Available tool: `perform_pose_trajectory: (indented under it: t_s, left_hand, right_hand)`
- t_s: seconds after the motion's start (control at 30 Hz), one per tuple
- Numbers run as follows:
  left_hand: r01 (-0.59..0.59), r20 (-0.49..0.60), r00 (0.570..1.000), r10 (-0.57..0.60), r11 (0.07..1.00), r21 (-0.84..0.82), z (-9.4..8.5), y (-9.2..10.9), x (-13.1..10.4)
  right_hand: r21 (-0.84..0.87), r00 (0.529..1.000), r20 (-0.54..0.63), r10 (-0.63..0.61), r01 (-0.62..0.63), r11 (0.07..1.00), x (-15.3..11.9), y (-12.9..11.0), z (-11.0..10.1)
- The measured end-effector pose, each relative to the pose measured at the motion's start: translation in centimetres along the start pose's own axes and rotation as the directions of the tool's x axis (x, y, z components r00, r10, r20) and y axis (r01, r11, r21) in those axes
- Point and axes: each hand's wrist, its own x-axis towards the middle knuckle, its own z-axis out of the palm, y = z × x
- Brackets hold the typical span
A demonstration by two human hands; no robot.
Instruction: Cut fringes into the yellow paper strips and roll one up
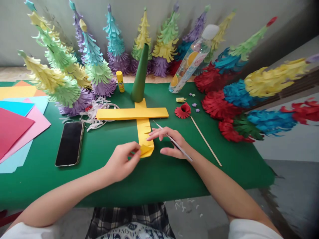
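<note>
Two hands [124, 161] [173, 143] | two crossed yellow strips [132, 113] [143, 128] | one slim tool [183, 151]

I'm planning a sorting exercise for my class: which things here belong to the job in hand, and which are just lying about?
In the job:
Slit-edged yellow paper strip, near end in the left hand
Slim silver pointed tool, in the right hand
Probably: green paper cone, yellow cylindrical glue stick

Apparently lying about:
Black rectangular phone
White-capped clear plastic bottle
</note>
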Motion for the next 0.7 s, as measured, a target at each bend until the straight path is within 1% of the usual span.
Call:
perform_pose_trajectory:
  t_s: [0.03,0.07,0.13,0.17,0.23,0.27,0.3,0.33,0.37,0.4,0.5,0.53,0.6,0.7]
  left_hand:
    - [0.112,-0.009,0.993,-0.115,0.976,-0.187,-0.4,-0.2,0.3]
    - [0.202,0.016,0.978,-0.209,0.915,-0.35,-0.6,-0.4,0.6]
    - [0.325,0.079,0.935,-0.346,0.743,-0.585,-1.0,-0.7,1.1]
    - [0.371,0.113,0.909,-0.401,0.655,-0.659,-1.1,-0.8,1.2]
    - [0.436,0.17,0.856,-0.488,0.505,-0.745,-1.3,-0.8,1.4]
    - [0.459,0.198,0.834,-0.515,0.448,-0.767,-1.4,-0.7,1.5]
    - [0.474,0.223,0.821,-0.525,0.411,-0.779,-1.4,-0.7,1.6]
    - [0.481,0.239,0.82,-0.52,0.399,-0.781,-1.5,-0.7,1.7]
    - [0.481,0.241,0.828,-0.507,0.417,-0.771,-1.5,-0.7,1.8]
    - [0.475,0.225,0.839,-0.495,0.467,-0.746,-1.4,-0.7,1.8]
    - [0.455,0.121,0.87,-0.478,0.684,-0.57,-1.0,-1.0,1.9]
    - [0.455,0.099,0.874,-0.475,0.73,-0.511,-0.9,-1.1,1.9]
    - [0.461,0.093,0.875,-0.474,0.762,-0.455,-0.7,-1.3,2.0]
    - [0.465,0.101,0.873,-0.477,0.753,-0.465,-0.6,-1.5,2.0]
  right_hand:
    - [-0.015,1.0,0.025,0.0,0.001,1.0,0.1,0.0,0.1]
    - [-0.039,0.999,0.034,0.017,-0.015,0.999,0.3,0.1,0.3]
    - [-0.084,0.997,0.022,0.077,-0.075,0.994,0.5,0.5,0.6]
    - [-0.094,0.994,0.002,0.106,-0.105,0.99,0.6,0.8,0.8]
    - [-0.087,0.986,-0.042,0.159,-0.162,0.983,0.7,1.2,1.3]
    - [-0.077,0.981,-0.058,0.185,-0.189,0.979,0.8,1.3,1.5]
    - [-0.067,0.976,-0.066,0.207,-0.212,0.975,0.8,1.4,1.6]
    - [-0.062,0.972,-0.065,0.226,-0.23,0.971,0.9,1.4,1.8]
    - [-0.063,0.968,-0.057,0.243,-0.246,0.967,1.0,1.3,1.9]
    - [-0.067,0.965,-0.049,0.258,-0.261,0.963,1.1,1.2,2.1]
    - [-0.067,0.956,-0.042,0.29,-0.292,0.954,1.3,0.8,2.4]
    - [-0.058,0.953,-0.046,0.3,-0.303,0.951,1.3,0.7,2.5]
    - [-0.031,0.945,-0.056,0.322,-0.324,0.945,1.4,0.7,2.6]
    - [0.04,0.934,-0.064,0.353,-0.351,0.936,1.4,0.9,2.7]
